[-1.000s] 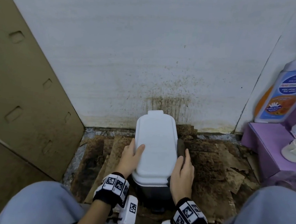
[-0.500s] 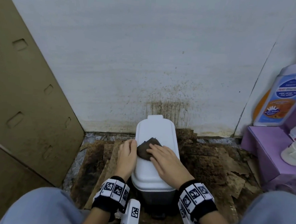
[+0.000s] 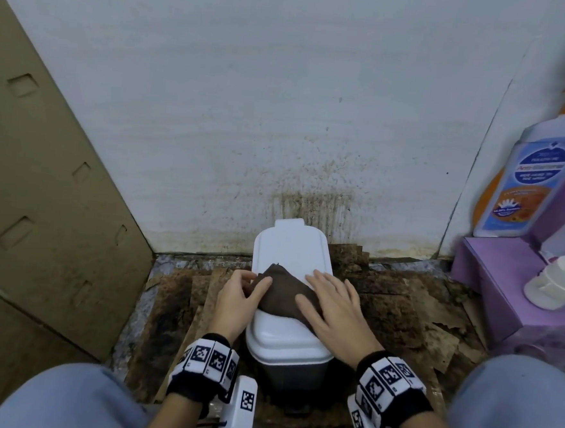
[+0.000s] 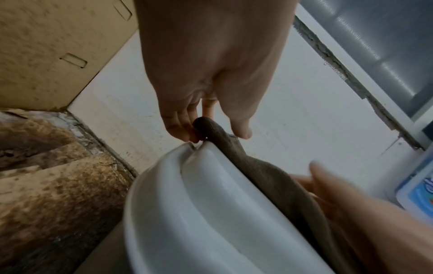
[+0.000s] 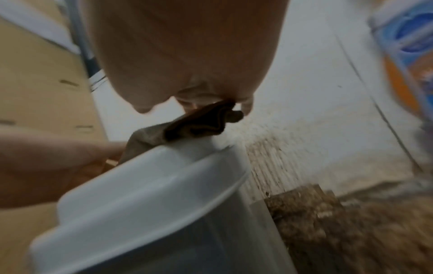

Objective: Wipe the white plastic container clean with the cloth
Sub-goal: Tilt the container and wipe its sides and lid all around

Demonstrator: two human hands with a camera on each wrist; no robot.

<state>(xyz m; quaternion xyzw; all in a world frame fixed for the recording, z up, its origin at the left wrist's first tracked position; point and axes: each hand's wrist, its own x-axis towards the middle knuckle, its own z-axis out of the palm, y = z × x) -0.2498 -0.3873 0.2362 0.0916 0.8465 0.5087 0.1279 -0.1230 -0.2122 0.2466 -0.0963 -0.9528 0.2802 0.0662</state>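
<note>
White plastic container (image 3: 291,258) is seen standing on the stained floor (image 3: 401,309) against the spattered wall (image 3: 281,113), lid shut, between the person's knees. Dark brown cloth (image 3: 283,295) is spread over the middle of the lid. Right hand (image 3: 331,309) is laid flat on the cloth's right part, fingers (image 3: 320,278) straight and spread, pressing rather than gripping. Left hand (image 3: 240,296) is placed at the lid's left edge; in the left wrist view its fingers (image 4: 180,128) and thumb are seen curled around a rolled edge of the cloth (image 4: 234,148), so that edge is held pinched. Right wrist view is blurred; bunched cloth (image 5: 199,122) is seen under the palm, atop the lid rim. Step judged: wiping of the lid top, early on, only the middle band covered so far. Far end near the lid tab and the near end are left bare, sides untouched. Next move is judged to call for flat pressure kept on the cloth and sweeps along the lid's length, with the container steadied by the left hand so it is not pushed into the wall. A purple box (image 3: 503,289) and a bottle (image 3: 530,184) are seen at right, cardboard (image 3: 41,197) at left.
</note>
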